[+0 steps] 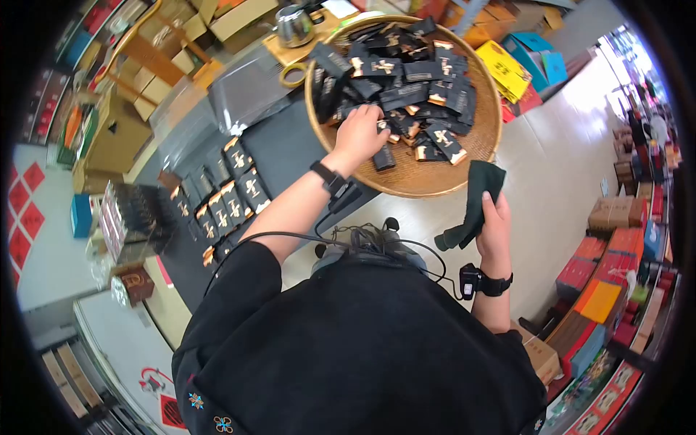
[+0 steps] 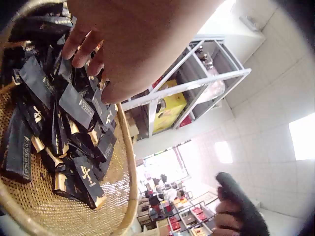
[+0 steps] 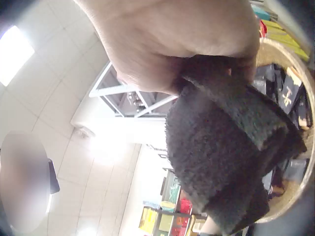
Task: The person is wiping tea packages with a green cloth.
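A round woven bamboo basket [image 1: 406,190] holds a heap of black packets [image 1: 404,96] with gold ends and pale lettering. My left hand [image 1: 355,138] reaches over its near left side, fingertips down among the packets. From the left wrist view, the fingers of this hand [image 2: 133,44] look relaxed and slightly apart over the heap. Off the basket's right edge, my right hand [image 1: 495,230] grips a folded dark green cloth [image 1: 475,199]. Close up in the right wrist view, the fuzzy cloth [image 3: 216,142] hangs in folds below the fingers, which it partly hides.
Left of the basket, a dark table [image 1: 279,141] bears rows of similar packets [image 1: 230,203], clear plastic sheeting [image 1: 250,87] and a tape roll [image 1: 293,75]. A metal kettle [image 1: 293,25] stands behind. Stacked boxes [image 1: 605,272] line the right side beyond the floor.
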`<state>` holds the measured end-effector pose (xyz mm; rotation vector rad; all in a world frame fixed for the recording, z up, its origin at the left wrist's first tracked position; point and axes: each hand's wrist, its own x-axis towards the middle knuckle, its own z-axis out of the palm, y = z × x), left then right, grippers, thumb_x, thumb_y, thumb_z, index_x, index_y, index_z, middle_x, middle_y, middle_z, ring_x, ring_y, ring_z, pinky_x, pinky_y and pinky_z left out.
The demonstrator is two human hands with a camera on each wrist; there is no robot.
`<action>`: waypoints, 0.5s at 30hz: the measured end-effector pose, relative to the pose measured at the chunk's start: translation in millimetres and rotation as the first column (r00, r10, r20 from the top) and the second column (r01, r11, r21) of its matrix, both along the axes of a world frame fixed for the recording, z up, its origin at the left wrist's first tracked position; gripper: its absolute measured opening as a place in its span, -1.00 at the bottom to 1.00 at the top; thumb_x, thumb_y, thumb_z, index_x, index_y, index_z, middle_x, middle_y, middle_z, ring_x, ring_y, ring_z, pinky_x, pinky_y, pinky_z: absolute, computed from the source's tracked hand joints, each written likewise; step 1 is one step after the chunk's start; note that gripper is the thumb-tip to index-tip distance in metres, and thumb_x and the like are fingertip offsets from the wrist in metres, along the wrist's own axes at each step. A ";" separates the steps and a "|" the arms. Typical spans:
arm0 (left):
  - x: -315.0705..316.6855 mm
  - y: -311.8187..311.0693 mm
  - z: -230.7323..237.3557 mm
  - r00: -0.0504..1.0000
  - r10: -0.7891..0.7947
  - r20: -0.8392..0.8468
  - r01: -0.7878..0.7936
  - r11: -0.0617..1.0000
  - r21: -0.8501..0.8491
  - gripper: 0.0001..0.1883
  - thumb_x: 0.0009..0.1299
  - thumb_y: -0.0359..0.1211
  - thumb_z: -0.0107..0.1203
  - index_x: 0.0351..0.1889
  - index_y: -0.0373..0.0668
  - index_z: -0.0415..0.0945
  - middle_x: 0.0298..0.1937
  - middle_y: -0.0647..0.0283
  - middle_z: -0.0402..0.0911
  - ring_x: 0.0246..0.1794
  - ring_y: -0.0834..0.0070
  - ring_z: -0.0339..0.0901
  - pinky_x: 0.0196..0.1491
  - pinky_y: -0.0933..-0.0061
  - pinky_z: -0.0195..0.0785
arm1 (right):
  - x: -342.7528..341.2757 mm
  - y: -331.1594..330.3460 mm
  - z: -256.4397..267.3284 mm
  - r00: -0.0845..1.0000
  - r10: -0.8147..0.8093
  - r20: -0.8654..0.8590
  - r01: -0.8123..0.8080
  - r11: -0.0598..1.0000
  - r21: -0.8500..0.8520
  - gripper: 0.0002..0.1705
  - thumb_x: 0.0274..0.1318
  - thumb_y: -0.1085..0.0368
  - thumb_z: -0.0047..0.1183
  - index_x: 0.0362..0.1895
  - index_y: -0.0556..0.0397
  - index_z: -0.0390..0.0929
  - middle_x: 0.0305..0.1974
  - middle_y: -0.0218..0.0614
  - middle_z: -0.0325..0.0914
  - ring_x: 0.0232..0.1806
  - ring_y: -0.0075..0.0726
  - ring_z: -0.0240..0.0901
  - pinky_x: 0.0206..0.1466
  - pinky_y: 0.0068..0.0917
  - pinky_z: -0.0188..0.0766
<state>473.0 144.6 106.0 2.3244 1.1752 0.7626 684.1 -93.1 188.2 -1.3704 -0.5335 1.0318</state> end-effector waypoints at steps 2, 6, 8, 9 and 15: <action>40.4 16.0 -5.4 0.998 -0.033 -0.056 0.039 0.993 0.112 -0.70 0.19 -0.31 0.28 -0.16 -0.17 0.51 -0.08 0.10 0.53 0.01 0.07 0.50 0.02 0.09 0.46 | 20.4 -22.8 3.7 0.989 -0.095 -0.110 0.095 0.995 -0.002 -0.63 0.50 0.28 -0.15 0.26 0.16 0.35 -0.05 -0.33 0.54 -0.16 -0.49 0.52 -0.13 -0.51 0.51; 107.2 59.7 -39.2 0.965 0.042 -0.259 0.018 0.975 0.224 -0.57 0.13 -0.23 0.39 -0.08 -0.15 0.51 0.06 0.11 0.52 0.11 0.06 0.47 0.09 0.06 0.44 | 56.8 -58.8 7.9 0.966 -0.228 -0.125 0.215 0.971 -0.107 -0.72 0.54 0.16 -0.25 0.14 0.02 0.28 -0.25 -0.29 0.49 -0.36 -0.22 0.59 -0.41 -0.23 0.64; 120.9 75.8 -52.7 0.927 0.068 -0.368 0.010 0.979 0.206 -0.51 0.11 -0.19 0.42 -0.07 -0.16 0.49 0.04 0.11 0.53 0.10 0.06 0.49 0.05 0.07 0.48 | 72.2 -72.9 4.3 0.961 -0.260 -0.089 0.249 0.960 -0.126 -0.72 0.54 0.17 -0.25 0.15 0.02 0.28 -0.25 -0.29 0.48 -0.44 -0.25 0.57 -0.45 -0.29 0.62; 124.4 80.2 -55.5 0.908 0.065 -0.415 0.006 0.986 0.167 -0.49 0.10 -0.19 0.44 -0.06 -0.16 0.48 0.02 0.11 0.53 0.08 0.06 0.50 0.02 0.08 0.50 | 79.6 -79.9 3.7 0.959 -0.275 -0.069 0.264 0.955 -0.136 -0.72 0.54 0.17 -0.25 0.15 0.03 0.29 -0.25 -0.29 0.48 -0.48 -0.26 0.56 -0.47 -0.33 0.60; 134.2 90.0 -57.0 0.906 0.128 -0.403 0.008 0.948 0.319 -0.47 0.02 -0.17 0.45 -0.12 -0.15 0.45 -0.15 0.12 0.57 0.01 0.12 0.54 -0.03 0.04 0.51 | 111.1 -95.2 -20.2 0.916 -0.389 0.094 0.399 0.909 -0.118 -0.72 0.53 0.19 -0.23 0.16 0.00 0.37 -0.36 -0.38 0.48 -0.60 -0.47 0.43 -0.56 -0.46 0.46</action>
